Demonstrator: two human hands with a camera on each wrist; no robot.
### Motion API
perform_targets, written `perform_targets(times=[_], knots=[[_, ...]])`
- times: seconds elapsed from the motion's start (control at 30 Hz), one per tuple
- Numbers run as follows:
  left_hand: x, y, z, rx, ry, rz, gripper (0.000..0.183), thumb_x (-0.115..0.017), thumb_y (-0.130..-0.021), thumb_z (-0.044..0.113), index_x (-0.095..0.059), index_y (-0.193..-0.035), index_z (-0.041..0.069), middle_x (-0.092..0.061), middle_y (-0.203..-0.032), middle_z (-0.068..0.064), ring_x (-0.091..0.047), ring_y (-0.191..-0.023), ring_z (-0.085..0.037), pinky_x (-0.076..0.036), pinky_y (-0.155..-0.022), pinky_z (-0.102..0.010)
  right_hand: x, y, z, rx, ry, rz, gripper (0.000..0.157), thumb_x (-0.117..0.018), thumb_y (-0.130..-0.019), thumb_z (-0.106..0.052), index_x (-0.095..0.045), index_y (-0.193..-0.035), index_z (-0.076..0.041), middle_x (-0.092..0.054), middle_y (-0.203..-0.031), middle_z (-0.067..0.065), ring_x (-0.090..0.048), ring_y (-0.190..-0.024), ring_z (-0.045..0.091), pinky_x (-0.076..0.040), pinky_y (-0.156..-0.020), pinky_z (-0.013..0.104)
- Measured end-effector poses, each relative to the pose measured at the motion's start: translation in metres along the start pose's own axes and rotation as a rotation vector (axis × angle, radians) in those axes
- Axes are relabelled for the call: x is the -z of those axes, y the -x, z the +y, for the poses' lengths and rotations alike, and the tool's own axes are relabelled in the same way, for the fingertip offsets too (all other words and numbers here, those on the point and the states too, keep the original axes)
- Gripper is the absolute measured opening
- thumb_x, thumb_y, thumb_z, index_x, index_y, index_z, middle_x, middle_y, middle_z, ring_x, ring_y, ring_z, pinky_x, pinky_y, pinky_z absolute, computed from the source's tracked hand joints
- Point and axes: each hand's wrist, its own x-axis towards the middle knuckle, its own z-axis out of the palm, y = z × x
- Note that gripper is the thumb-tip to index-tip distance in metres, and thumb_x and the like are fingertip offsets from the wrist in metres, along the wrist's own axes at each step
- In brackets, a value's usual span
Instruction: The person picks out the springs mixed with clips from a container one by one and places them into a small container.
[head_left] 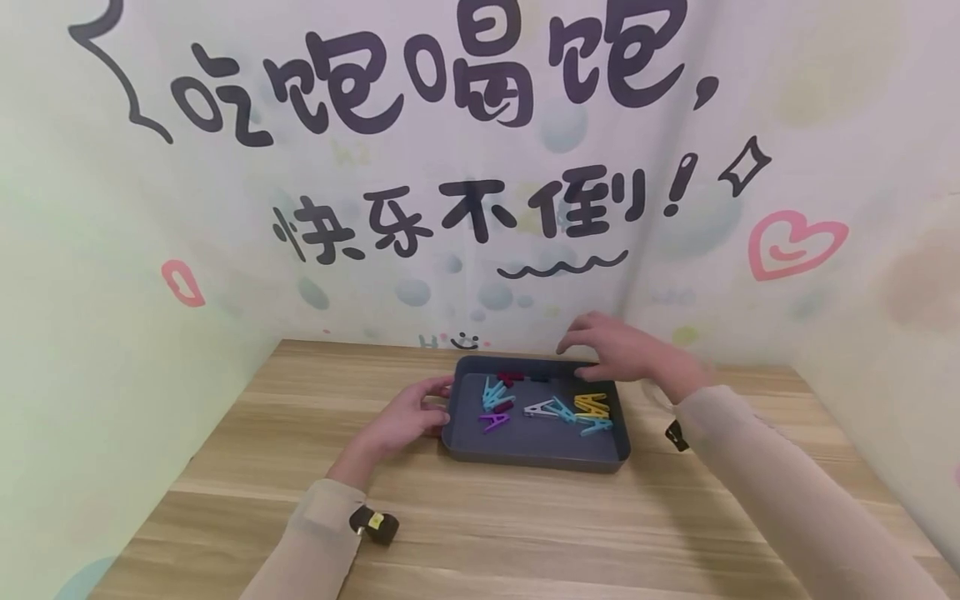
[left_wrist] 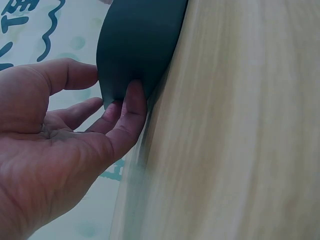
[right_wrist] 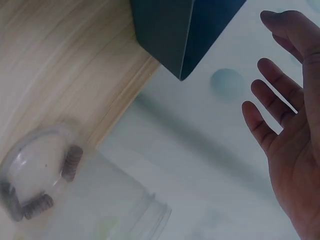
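A dark grey rectangular tray (head_left: 540,457) sits on the wooden table, several small plastic clothespins lying scattered inside it. Light blue (head_left: 495,395), purple (head_left: 494,422) and dark red ones (head_left: 504,407) lie on the left; a white one (head_left: 538,408) is in the middle, yellow ones (head_left: 592,406) on the right. My left hand (head_left: 405,417) touches the tray's left outer wall, its fingertips (left_wrist: 134,92) against the side. Over the tray's back right corner hovers my right hand (head_left: 618,348), fingers spread and holding nothing. In the right wrist view that palm is bare beside the tray corner (right_wrist: 170,45).
A clear jar (right_wrist: 155,215) with a threaded neck and brown ribbed bits at its base stands right of the tray, mostly behind my right wrist in the head view. A printed cloth wall (head_left: 480,308) rises at the table's back edge.
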Motion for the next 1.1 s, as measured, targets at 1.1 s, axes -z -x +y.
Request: perform_targets(times=[1.1], knots=[[0.0,0.0,0.001,0.004,0.0,0.008,0.069,-0.059,-0.096,-0.007,-0.037,-0.161,-0.003,-0.049,-0.15,-0.028,-0.064,-0.124,-0.039,-0.062,-0.093,-0.043,-0.041,-0.04,-0.011,-0.04,0.052,-0.208,0.035,-0.081,-0.095,-0.026,-0.077,-0.128,-0.017,-0.064,-0.132,0.008,-0.056,-0.121,0.029,-0.051,-0.107,0.048]])
